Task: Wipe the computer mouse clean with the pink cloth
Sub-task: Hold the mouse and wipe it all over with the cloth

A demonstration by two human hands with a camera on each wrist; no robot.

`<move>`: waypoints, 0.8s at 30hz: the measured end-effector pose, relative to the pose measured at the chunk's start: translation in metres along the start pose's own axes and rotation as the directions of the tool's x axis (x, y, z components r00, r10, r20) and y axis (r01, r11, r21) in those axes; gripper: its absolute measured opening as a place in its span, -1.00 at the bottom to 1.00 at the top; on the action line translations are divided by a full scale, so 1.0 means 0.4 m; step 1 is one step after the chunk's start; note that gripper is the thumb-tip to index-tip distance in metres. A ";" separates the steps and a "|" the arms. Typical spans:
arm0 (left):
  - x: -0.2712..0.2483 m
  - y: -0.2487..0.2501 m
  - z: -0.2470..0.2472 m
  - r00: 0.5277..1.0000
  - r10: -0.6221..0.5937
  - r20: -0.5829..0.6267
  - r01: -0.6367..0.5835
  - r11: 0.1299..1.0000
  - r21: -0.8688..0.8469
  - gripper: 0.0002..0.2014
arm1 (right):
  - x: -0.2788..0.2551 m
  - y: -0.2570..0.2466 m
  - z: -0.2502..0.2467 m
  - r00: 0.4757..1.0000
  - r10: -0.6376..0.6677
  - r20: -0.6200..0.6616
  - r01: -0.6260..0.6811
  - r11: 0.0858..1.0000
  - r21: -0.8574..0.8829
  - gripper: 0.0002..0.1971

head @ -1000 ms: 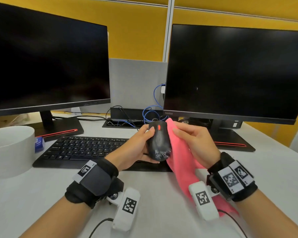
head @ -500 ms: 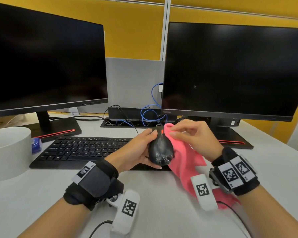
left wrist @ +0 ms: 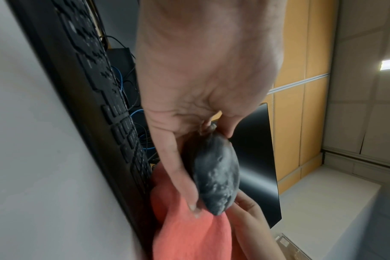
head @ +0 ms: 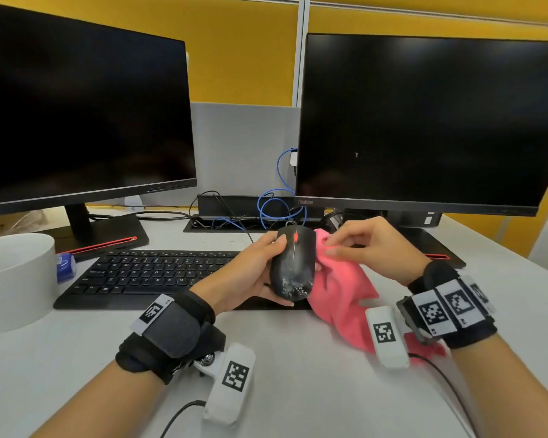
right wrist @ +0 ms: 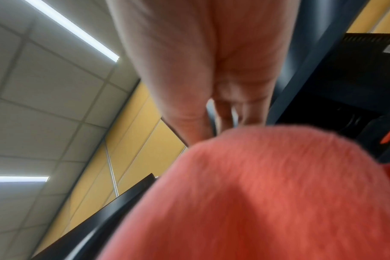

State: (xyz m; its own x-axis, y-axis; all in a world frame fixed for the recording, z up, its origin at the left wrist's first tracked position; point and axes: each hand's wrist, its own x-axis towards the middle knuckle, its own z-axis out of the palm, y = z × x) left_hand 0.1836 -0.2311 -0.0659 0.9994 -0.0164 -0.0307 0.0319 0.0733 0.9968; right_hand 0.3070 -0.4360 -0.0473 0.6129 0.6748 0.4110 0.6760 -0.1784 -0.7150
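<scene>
A black computer mouse (head: 293,263) with a red scroll wheel and whitish smudges on its near end is lifted above the desk. My left hand (head: 253,273) grips it from the left side, thumb along its lower edge. In the left wrist view the smudged mouse (left wrist: 216,176) lies between thumb and fingers. The pink cloth (head: 342,289) hangs beside the mouse's right flank, its top edge pinched by my right hand (head: 361,245). The cloth (right wrist: 267,193) fills most of the right wrist view, hiding the fingertips there.
A black keyboard (head: 146,276) lies just behind and left of the hands. Two dark monitors (head: 77,115) (head: 424,121) stand at the back, with blue cables (head: 276,203) between them. A white round container (head: 13,276) stands at the left desk edge.
My right hand has drawn the cloth's top edge off the front of the mouse to its right side, uncovering the scroll wheel. My left hand keeps holding the mouse in about the same place.
</scene>
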 end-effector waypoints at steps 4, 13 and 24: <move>0.001 -0.002 0.004 0.997 0.025 0.067 -0.024 1.000 -0.005 -0.69 | 0.003 0.027 -0.003 0.951 0.120 -0.286 -0.117 0.993 0.029 -0.96; 0.006 -0.008 0.006 0.994 0.083 0.072 -0.083 0.997 0.000 -0.70 | -0.002 -0.022 0.070 0.940 0.314 -0.134 -0.203 0.829 0.521 -0.75; 0.008 -0.016 0.021 0.994 0.058 0.090 -0.042 0.986 -0.164 -0.66 | -0.017 -0.051 0.095 0.965 0.191 0.181 -0.262 0.763 0.592 -0.62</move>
State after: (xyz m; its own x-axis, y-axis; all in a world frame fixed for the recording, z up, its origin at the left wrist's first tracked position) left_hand 0.1866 -0.2399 -0.0719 0.9942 -0.1021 0.0334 -0.0084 0.2361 0.9717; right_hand 0.2735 -0.4099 -0.0569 0.6460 0.7469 0.1577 0.1129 0.1108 -0.9874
